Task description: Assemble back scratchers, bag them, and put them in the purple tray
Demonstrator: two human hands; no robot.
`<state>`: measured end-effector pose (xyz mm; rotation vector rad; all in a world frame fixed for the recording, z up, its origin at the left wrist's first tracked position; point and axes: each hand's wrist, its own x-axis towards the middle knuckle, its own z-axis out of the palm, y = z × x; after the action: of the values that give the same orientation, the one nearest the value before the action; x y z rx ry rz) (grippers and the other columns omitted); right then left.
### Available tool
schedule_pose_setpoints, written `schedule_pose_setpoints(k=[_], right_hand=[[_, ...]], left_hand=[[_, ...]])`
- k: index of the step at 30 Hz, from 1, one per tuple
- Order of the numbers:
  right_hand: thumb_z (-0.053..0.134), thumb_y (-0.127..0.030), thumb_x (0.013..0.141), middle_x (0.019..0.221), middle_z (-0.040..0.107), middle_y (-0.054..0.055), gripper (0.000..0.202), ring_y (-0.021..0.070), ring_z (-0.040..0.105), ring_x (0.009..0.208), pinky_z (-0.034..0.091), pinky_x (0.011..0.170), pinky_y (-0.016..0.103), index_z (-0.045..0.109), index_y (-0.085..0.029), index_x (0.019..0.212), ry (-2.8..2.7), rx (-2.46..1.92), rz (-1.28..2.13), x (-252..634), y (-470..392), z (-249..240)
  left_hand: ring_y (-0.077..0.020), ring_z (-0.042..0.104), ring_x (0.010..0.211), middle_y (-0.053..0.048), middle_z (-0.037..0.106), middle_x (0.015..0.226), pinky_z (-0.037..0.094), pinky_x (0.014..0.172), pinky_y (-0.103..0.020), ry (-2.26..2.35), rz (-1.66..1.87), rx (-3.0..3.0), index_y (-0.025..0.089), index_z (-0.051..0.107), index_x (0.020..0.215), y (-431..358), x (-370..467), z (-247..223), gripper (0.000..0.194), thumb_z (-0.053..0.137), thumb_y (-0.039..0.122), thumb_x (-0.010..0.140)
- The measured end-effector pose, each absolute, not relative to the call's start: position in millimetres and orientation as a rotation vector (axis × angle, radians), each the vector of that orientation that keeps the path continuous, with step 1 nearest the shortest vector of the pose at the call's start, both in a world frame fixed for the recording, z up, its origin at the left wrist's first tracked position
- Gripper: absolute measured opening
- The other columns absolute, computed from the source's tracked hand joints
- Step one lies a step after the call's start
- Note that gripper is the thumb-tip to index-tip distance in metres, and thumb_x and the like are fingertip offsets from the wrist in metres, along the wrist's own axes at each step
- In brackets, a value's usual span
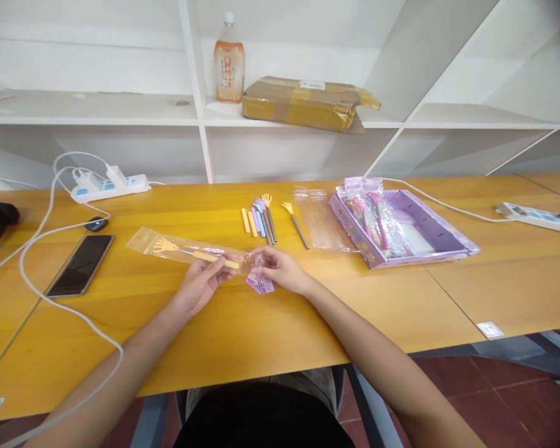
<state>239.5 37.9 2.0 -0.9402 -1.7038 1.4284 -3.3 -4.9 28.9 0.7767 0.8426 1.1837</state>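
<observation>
A clear plastic bag (145, 238) holds a yellow hand-shaped scratcher (167, 245) with a metal rod and yellow handle. My left hand (204, 280) is closed round the bag at the handle. At the bag's right end, my right hand (277, 266) pinches the plastic, with a small purple printed piece (260, 284) hanging just below its fingers. Beyond my hands lie loose yellow, purple and blue handles (252, 223) and several scratcher heads with rods (267, 211). A single yellow-headed scratcher (296, 225) lies beside them, near flat clear bags (324, 218).
An open purple box (441, 233) with bagged pink scratchers stands at the right. On the left are a phone (81, 264), white cables and a power strip (112, 188). A bottle (229, 62) and taped parcel (303, 102) occupy the shelf. Another power strip (539, 216) lies far right.
</observation>
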Motion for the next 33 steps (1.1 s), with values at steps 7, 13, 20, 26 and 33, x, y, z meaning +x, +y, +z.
schedule_pose_setpoints(k=[7,13,20,26,33], right_hand=[[0.092,-0.051,0.074,0.080,0.074,0.000,0.046,0.0154,0.065,0.068,0.050,0.063,0.026,0.073,-0.020,0.102,-1.701,-0.849,1.555,238.2,33.9,10.7],[0.090,-0.050,0.078,0.083,0.079,0.003,0.040,0.0167,0.071,0.072,0.052,0.066,0.027,0.072,-0.019,0.096,-1.677,-0.808,1.639,237.5,31.1,13.8],[0.085,-0.057,0.083,0.077,0.073,0.001,0.042,0.0145,0.066,0.068,0.051,0.063,0.026,0.071,-0.018,0.088,-1.745,-0.770,1.631,235.7,28.1,14.5],[0.086,-0.057,0.082,0.068,0.066,-0.002,0.044,0.0126,0.060,0.060,0.046,0.058,0.024,0.064,-0.018,0.087,-1.818,-0.819,1.647,237.5,23.5,19.4],[0.086,-0.056,0.083,0.076,0.066,-0.002,0.046,0.0125,0.059,0.066,0.047,0.062,0.025,0.059,-0.020,0.089,-1.792,-0.765,1.680,236.9,20.8,24.2]], left_hand=[[-0.0193,0.075,0.079,-0.013,0.081,0.086,0.059,0.075,-0.029,0.813,1.033,0.838,0.012,0.083,0.086,-9.8,1.2,30.1,0.029,0.092,0.039,0.081],[-0.0219,0.077,0.084,-0.012,0.082,0.093,0.060,0.077,-0.031,0.758,0.990,0.892,0.014,0.080,0.107,-14.4,5.9,26.6,0.034,0.089,0.038,0.085],[-0.0196,0.074,0.078,-0.007,0.078,0.094,0.060,0.074,-0.032,0.802,0.998,0.981,0.018,0.074,0.110,-16.2,8.8,30.6,0.038,0.091,0.036,0.082],[-0.0214,0.074,0.084,-0.007,0.077,0.102,0.060,0.074,-0.032,0.847,0.980,1.116,0.021,0.073,0.113,-15.1,7.0,23.6,0.041,0.092,0.035,0.079],[-0.0228,0.073,0.089,-0.006,0.077,0.103,0.060,0.080,-0.033,0.902,0.989,1.220,0.021,0.074,0.106,-15.5,9.7,27.2,0.042,0.096,0.024,0.070]])
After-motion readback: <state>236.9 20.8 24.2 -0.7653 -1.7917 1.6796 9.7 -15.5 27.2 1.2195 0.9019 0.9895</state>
